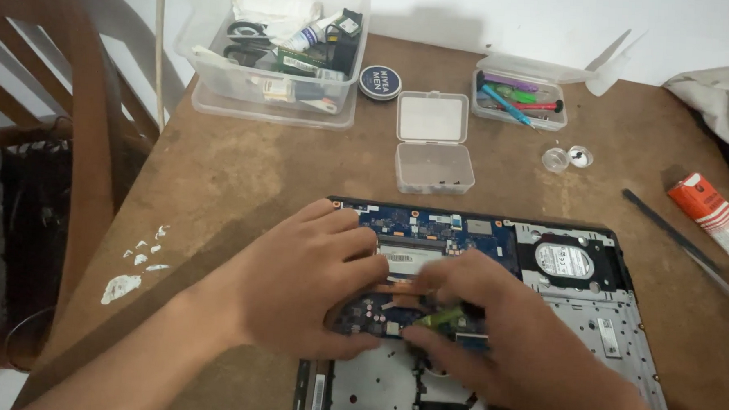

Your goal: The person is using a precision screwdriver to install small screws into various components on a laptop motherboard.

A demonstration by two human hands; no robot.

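An opened laptop [605, 322] lies on the brown table [243, 167], its blue circuit board [429, 226] and silver hard drive [564, 260] exposed. My left hand [304, 280] rests flat on the board's left part, fingers spread, with its thumb near the lower edge. My right hand [490, 329] is over the board's middle and pinches a small green tool [441, 318], which is blurred; I cannot tell exactly what it is. The hands hide the part of the board under them.
A small clear box [434, 155] with its lid up stands behind the laptop. A large clear tub [277, 54] of parts sits at back left, beside a round dark tin [380, 82]. A tool tray [518, 98], two tiny cups [567, 158], an orange tube [712, 214] and a thin grey bar [682, 248] lie right.
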